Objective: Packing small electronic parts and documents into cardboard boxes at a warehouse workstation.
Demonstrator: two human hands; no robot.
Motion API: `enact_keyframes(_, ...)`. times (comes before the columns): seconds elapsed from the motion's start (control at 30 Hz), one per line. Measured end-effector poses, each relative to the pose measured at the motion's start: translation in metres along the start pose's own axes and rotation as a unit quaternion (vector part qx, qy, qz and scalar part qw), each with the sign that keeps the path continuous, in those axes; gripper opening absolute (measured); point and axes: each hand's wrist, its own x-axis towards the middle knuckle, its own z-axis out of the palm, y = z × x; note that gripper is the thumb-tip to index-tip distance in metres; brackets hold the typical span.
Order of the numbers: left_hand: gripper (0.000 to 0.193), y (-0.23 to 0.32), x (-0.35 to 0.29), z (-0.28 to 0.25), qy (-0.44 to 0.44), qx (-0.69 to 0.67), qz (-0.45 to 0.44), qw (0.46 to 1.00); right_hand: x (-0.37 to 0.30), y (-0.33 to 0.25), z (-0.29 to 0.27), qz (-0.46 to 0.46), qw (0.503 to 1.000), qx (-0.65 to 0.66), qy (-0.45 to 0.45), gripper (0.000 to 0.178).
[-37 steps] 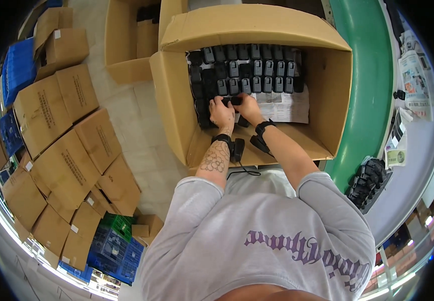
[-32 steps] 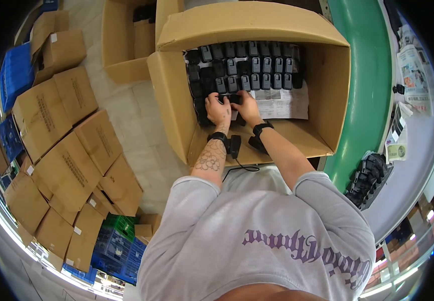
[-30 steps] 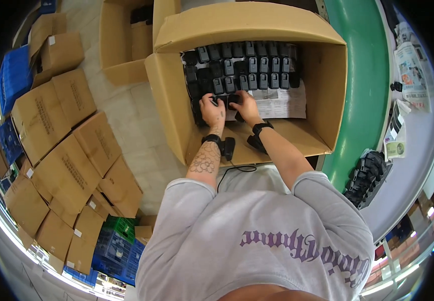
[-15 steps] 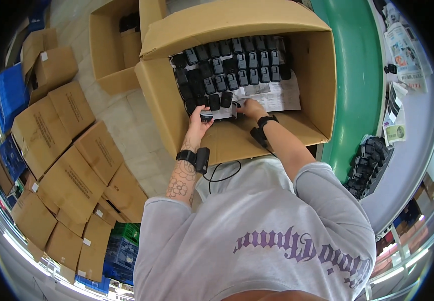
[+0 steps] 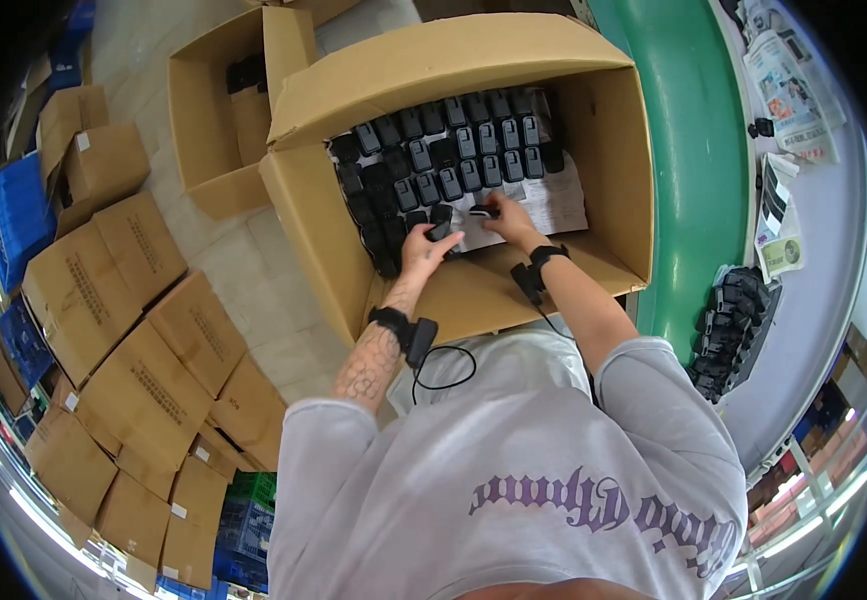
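Note:
Rows of small black plastic devices (image 5: 469, 174) stand in an open cardboard box (image 5: 513, 292), on printed paper sheets (image 5: 553, 205). My left hand (image 5: 425, 252) is closed around a black device (image 5: 438, 230) by the near end of the rows. To its right, my right hand (image 5: 508, 220) pinches a dark, flat-looking piece (image 5: 483, 211) just above the paper; its exact kind is too small to tell. Both hands are inside the box near its front side. Fingers partly cover what each one holds.
A second open carton (image 5: 203, 135) is at the far left, with black items inside. Stacked cardboard boxes (image 5: 133, 340) fill the left side. At right runs a green surface (image 5: 683, 180) beside a pale worktop (image 5: 803, 330), which bears a tray of black parts (image 5: 731, 330) and newspapers (image 5: 793, 100).
My left hand has moved right across the box with its device, closer to the rows. My right hand has shifted slightly right, and the dark piece in its fingers now shows over the paper.

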Motion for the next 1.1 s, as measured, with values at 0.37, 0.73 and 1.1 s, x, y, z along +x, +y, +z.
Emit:
enact_keyframes(0.37,0.053,0.029,0.02,0.079,0.107,0.2,0.177,0.958,-0.002,0.007,-0.017,-0.261,0.927,-0.174,0.203,0.031)
enact_keyframes(0.73,0.052,0.009,0.021,0.064,0.111,0.379,0.219,0.892,0.008,-0.001,0.009,0.183,0.957,-0.02,0.223,0.057)
enact_keyframes(1.1,0.025,0.003,0.023,0.04,0.163,0.315,0.218,0.909,0.013,0.022,0.03,0.106,0.937,0.072,0.325,0.055)
